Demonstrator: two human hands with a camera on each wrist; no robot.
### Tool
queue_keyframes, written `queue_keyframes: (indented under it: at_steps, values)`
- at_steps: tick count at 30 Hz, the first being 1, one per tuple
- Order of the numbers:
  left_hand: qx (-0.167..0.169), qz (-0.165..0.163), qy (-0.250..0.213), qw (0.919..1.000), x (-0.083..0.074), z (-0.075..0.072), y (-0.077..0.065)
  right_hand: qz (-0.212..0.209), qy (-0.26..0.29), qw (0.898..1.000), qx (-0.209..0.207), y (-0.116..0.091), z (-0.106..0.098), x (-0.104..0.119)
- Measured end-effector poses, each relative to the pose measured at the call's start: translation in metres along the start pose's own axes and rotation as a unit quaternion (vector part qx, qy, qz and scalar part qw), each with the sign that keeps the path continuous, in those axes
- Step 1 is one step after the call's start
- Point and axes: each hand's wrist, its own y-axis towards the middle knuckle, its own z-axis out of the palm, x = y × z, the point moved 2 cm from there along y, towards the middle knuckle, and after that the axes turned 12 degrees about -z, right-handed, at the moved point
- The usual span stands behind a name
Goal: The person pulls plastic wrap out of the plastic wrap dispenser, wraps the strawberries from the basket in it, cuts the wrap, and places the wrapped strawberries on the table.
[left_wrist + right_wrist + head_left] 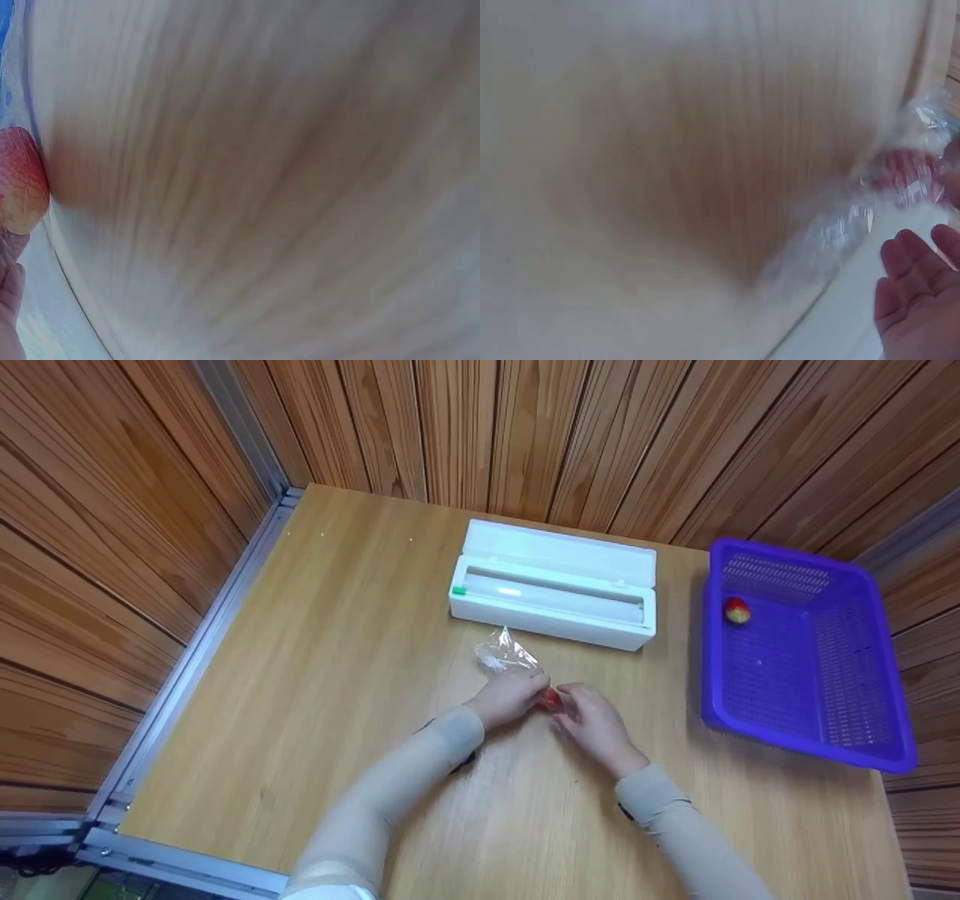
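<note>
A red and yellow apple (551, 700) lies between the two hands, with clear plastic film (832, 240) around it. My left hand (510, 697) grips the wrapped apple from the left, low over the table; film (506, 651) bunches up beyond its fingers. In the left wrist view the apple (21, 180) shows at the left edge with fingertips just below it. My right hand (596, 727) is just right of the apple. Its fingers are spread and slightly bent in the right wrist view, apart from the apple (907, 176).
Behind the hands stands a white cling film box (551, 619) with its lid raised and a roll inside. On the right is a purple basket (716, 660) holding another apple (737, 610). Wood-panelled walls close off the wooden table (315, 660) at the back and left.
</note>
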Motion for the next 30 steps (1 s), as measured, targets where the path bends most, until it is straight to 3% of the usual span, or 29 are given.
queue_keyframes:
  at_steps: [4, 7, 11, 15, 21, 30]
  values:
    - [-0.013, 0.009, 0.029, 0.9994, -0.003, 0.002, -0.004, 0.005, -0.006, 1.0, -0.003, 0.003, 0.015, 0.002]
    - [-0.048, 0.022, 0.063, 0.9966, -0.004, 0.003, -0.007, 0.01, -0.012, 1.0, -0.02, 0.004, 0.02, 0.002]
    - [-0.112, 0.027, 0.104, 0.9878, -0.005, 0.003, -0.012, 0.013, -0.014, 0.999, -0.037, 0.005, 0.021, 0.002]
    - [-0.139, 0.036, 0.138, 0.98, -0.006, 0.001, -0.013, 0.029, 0.003, 0.999, -0.04, 0.007, 0.021, 0.002]
    - [-0.114, 0.053, 0.199, 0.9718, -0.009, -0.001, -0.015, 0.084, 0.067, 0.994, -0.035, 0.006, 0.021, 0.001]
    - [-0.067, 0.074, 0.149, 0.9837, -0.01, 0.004, -0.018, 0.101, 0.131, 0.985, -0.042, 0.003, 0.022, -0.003]
